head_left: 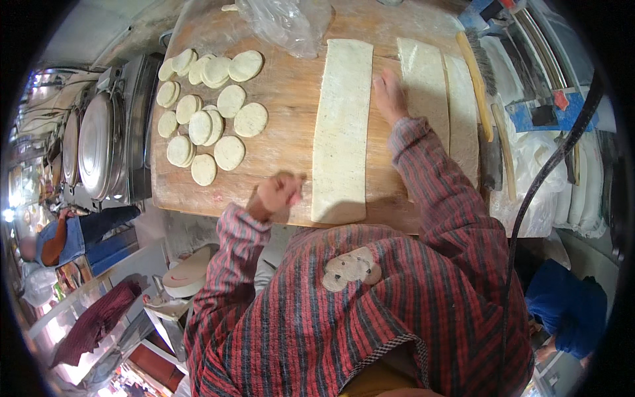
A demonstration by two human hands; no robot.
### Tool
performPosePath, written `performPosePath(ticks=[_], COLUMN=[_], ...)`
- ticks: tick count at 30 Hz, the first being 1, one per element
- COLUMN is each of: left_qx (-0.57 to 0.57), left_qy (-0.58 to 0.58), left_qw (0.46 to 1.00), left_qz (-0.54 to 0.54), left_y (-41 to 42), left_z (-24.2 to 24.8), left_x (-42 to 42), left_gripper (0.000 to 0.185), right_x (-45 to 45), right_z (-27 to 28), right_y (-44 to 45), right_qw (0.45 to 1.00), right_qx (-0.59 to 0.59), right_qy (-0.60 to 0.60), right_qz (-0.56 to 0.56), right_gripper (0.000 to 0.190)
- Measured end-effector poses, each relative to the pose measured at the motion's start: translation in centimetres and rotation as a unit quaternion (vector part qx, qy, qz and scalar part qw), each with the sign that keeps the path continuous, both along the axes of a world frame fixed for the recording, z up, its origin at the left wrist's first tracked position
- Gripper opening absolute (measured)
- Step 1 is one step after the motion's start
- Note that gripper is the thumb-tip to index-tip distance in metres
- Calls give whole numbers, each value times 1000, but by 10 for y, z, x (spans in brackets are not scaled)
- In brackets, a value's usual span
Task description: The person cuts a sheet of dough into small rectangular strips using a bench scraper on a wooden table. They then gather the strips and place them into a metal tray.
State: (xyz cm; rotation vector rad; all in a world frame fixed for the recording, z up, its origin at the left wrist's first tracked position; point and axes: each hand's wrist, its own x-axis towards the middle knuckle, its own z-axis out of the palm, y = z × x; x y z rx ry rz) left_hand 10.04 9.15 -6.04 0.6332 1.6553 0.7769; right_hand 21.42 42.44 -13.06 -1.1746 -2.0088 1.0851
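Note:
A long flat strip of pale, speckled dough (pixel 342 129) lies lengthwise on the floured wooden worktable (pixel 285 134) in front of me. My left hand (pixel 279 192), slightly blurred, is curled just left of the strip's near end, with nothing visible in it. Beside the strip's right edge is my right hand (pixel 389 93), its fingers bent inward; whether it touches the dough is unclear. Farther right lie a second dough strip (pixel 424 79) and a third dough strip (pixel 461 99), side by side and partly hidden by my right forearm.
Several round dough discs (pixel 230 153) lie on the table's left part, some overlapping. A clear plastic bag (pixel 285 25) rests at the far edge. A wooden-handled brush (pixel 476 82) borders the right side. Metal round-lidded cookers (pixel 96 146) stand left. A person in blue (pixel 565 307) is at lower right.

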Motion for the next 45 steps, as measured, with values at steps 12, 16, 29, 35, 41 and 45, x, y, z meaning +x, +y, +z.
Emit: performPosePath(ticks=[12, 16, 29, 35, 41, 45], left_qx=[344, 413, 375, 396, 288, 375], left_qy=[406, 388, -50, 227, 244, 156], left_qw=[846, 819, 901, 887, 925, 897], left_qz=[25, 88, 211, 69, 47, 176], left_y=[249, 302, 258, 188, 137, 110], left_z=[-71, -68, -28, -78, -65, -57], left_x=[-57, -73, -73, -21, 15, 20], left_gripper=[72, 72, 75, 79, 83, 82], right_x=[-41, -68, -49, -10, 32, 43], right_z=[45, 32, 41, 30, 43, 50], right_y=[15, 46, 16, -51, -108, -128], right_qw=[987, 955, 971, 998, 994, 972], right_qx=[20, 172, -176, 48, -36, -128], right_qy=[-159, -235, 164, 38, 25, 159], right_qz=[-30, 60, 2, 25, 99, 115], right_gripper=[51, 45, 60, 51, 53, 51])
